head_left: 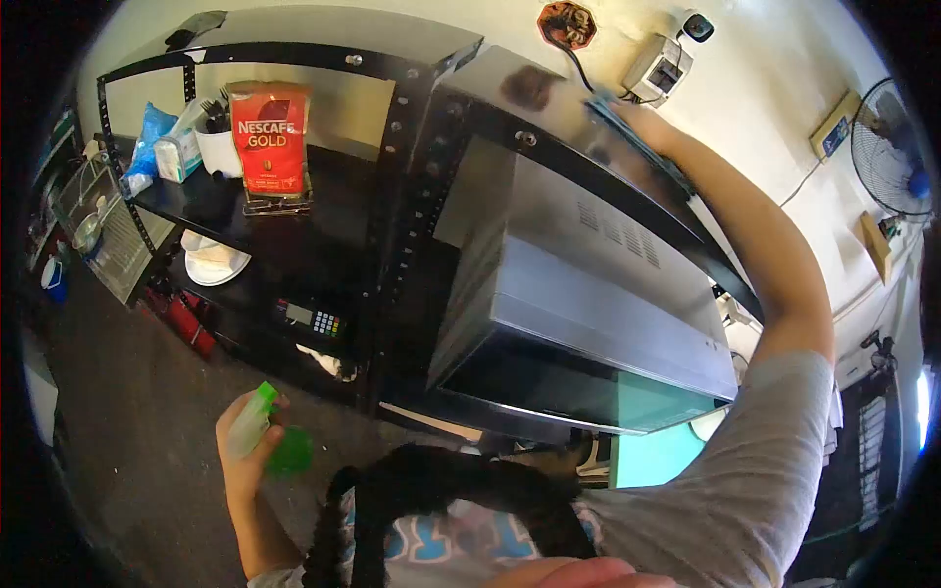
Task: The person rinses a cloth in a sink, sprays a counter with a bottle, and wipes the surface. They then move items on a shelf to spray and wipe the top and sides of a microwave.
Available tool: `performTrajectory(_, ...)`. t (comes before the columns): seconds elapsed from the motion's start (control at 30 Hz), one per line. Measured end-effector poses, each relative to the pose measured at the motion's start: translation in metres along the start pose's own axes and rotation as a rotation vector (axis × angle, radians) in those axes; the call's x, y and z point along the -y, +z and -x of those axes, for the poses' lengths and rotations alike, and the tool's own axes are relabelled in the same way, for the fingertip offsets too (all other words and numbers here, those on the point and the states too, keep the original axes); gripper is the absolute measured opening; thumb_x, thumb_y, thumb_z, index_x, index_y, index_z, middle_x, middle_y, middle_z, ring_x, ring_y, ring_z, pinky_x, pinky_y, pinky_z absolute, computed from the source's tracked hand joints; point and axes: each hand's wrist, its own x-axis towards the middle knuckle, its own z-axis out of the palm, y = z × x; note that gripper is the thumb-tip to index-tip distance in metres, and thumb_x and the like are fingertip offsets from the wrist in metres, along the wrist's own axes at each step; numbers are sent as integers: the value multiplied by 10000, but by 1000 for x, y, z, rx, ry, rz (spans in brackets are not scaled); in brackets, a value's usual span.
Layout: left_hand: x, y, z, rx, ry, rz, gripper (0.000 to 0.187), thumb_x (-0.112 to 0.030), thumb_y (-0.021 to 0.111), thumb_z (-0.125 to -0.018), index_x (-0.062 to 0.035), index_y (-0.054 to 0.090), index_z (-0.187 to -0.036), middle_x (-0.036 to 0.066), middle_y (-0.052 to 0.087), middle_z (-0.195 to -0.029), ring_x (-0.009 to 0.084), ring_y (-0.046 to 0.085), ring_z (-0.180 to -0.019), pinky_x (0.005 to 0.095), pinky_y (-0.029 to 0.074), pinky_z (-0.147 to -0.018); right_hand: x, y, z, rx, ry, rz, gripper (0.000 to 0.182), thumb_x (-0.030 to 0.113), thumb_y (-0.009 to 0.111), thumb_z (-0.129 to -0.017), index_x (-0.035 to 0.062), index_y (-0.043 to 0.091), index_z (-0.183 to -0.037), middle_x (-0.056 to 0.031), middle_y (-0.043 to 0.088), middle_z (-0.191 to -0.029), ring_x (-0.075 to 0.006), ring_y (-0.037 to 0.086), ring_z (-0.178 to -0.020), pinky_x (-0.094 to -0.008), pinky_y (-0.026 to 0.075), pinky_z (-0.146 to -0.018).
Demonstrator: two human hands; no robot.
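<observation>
My left hand (242,468) is closed around a spray bottle (289,452) with a bright green trigger head and green showing at its base. It is held low, left of my body, in front of the shelves. My right arm reaches up over the shiny metal top panel (564,108) of the rack. Up there my right hand (647,129) presses down on a thin blue-grey cloth (637,142), lying along the panel; its fingertips are partly hidden. Below that panel sits a silver microwave oven (608,284) with a dark glass front.
On the left shelf stand a red Nescafe Gold pouch (271,137), a white cutlery holder (220,152) and a blue plastic bag (152,140). Lower down are a white plate (218,267) and a keypad device (312,318). A wall fan (892,147) hangs at the right.
</observation>
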Motion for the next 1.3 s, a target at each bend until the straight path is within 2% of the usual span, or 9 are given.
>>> performTrajectory(0.23, 8, 0, -29, 94, 21, -4, 440, -198, 790, -721, 18, 632, -1071, 72, 688, -963, 127, 638, -791, 267, 507, -714, 163, -72, 99, -213, -62, -765, 520, 377, 385, -1035, 5, 475, -1388, -135, 524, -1374, -220, 462, -1268, -301, 313, -1086)
performTrajectory(0.4, 14, -12, -43, 42, 6, 23, 427, -131, 761, -725, 23, 618, -1096, 88, 690, -993, 137, 642, -816, 275, 512, -734, 63, -9, 104, -174, 164, -551, 546, 396, 396, -1032, 20, 445, -1424, -137, 493, -1424, -214, 456, -1290, -301, 297, -1100)
performTrajectory(0.47, 16, -18, -42, 13, -14, 33, 427, -119, 759, -720, 23, 618, -1097, 86, 688, -994, 137, 640, -824, 277, 512, -739, 24, 14, 63, -57, 368, -1136, 436, 377, 429, -1021, 24, 587, -1221, -77, 627, -1122, -199, 553, -1060, -332, 408, -979)
performTrajectory(0.53, 19, -23, -37, -22, -42, 50, 428, -107, 757, -715, 22, 618, -1098, 85, 687, -994, 137, 638, -832, 279, 512, -743, 8, 15, 13, -195, 130, -332, 356, 294, 375, -1024, 20, 598, -1068, -184, 651, -1048, -299, 609, -987, -401, 442, -913)
performTrajectory(0.73, 34, -33, -23, -80, -102, -104, 462, -67, 747, -693, 20, 618, -1127, 87, 686, -1002, 136, 631, -828, 279, 512, -738, 28, -16, -130, -188, -129, 40, 364, 323, 509, -937, 79, 578, -1197, -229, 629, -1111, -378, 621, -1046, -439, 474, -893)
performTrajectory(0.93, -21, -9, -53, 157, 86, 25, 510, -148, 794, -730, 32, 595, -1164, 97, 681, -1024, 140, 637, -842, 270, 510, -736, 105, -54, -104, -123, -173, -311, 390, 309, 439, -1004, 4, 567, -1212, -193, 631, -1188, -331, 605, -1122, -414, 445, -968)
performTrajectory(1.0, -53, 14, -62, 268, 86, 101, 573, -244, 818, -754, 48, 573, -1183, 117, 674, -1049, 148, 642, -834, 272, 511, -736, 126, -52, -55, -517, -407, -111, 474, 362, 415, -1000, 128, 465, -1410, -217, 559, -1320, -364, 558, -1184, -396, 404, -1034)
performTrajectory(1.1, -78, 47, -73, 343, 175, 113, 612, -310, 818, -770, 60, 561, -1186, 135, 665, -1055, 151, 643, -826, 279, 514, -736, 175, -77, 32, -416, -302, -521, 514, 401, 380, -1021, 163, 384, -1477, -189, 477, -1429, -343, 499, -1275, -359, 364, -1086)
performTrajectory(1.3, -116, 122, -55, 411, 231, 146, 653, -345, 808, -758, 49, 546, -1209, 163, 658, -1021, 175, 657, -765, 293, 515, -694, 146, -49, 143, -442, -551, -498, 489, 145, 476, -972, 181, 415, -1456, -162, 404, -1496, -313, 392, -1377, -373, 330, -1120)
